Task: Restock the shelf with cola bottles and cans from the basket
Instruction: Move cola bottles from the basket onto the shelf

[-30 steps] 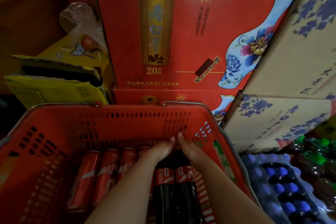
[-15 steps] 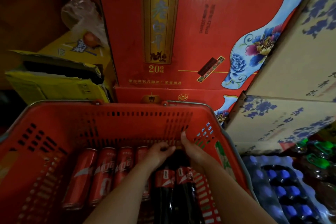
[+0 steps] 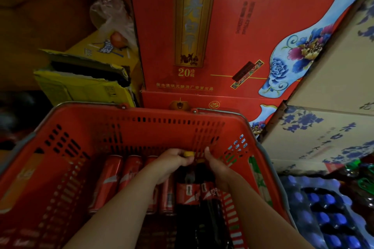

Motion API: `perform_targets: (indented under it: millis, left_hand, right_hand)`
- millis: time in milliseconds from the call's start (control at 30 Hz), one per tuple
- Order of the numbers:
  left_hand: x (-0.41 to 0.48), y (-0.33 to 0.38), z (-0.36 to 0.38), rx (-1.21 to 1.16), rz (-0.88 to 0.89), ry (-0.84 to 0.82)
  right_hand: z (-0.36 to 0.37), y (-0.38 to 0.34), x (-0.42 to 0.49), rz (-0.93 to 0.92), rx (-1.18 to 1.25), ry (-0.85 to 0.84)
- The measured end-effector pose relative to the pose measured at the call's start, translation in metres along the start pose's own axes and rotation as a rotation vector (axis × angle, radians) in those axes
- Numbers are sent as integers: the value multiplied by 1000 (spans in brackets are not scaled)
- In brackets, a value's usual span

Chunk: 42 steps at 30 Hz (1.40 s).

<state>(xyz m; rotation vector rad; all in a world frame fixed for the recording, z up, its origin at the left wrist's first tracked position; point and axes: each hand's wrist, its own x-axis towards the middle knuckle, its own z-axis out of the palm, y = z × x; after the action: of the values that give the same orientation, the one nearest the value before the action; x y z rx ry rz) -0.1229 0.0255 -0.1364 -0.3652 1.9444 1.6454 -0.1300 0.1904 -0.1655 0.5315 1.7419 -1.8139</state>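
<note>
Two cola bottles are lying side by side in the right part of the red shopping basket, their necks pointing toward its far wall. The left hand is gripping the neck of the left bottle just under its yellow cap, fingers curled tight. The right hand is wrapping around the neck of the right bottle, thumb sticking up beside the basket wall. Both hands are sitting close together, nearly touching. Red cola cans are lying in a row just left of the bottles. Behind the basket, red printed cartons are standing stacked, with a torn yellow box to the left and a wrapped pack of blue-capped bottles to the right.
</note>
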Motion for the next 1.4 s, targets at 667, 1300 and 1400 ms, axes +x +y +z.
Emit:
perform_targets:
  millis: [667, 1300, 1400]
  left_hand:
    - [-50, 15, -15, -49, 59, -111]
    - [-72, 8, 22, 303, 116, -293]
    - [-67, 4, 20, 338, 124, -206]
  right_hand:
    - [-14, -29, -78, -167, -263, -206]
    - [-48, -7, -136, -229, -804, -63]
    - [-49, -4, -133, -288, -794, -73]
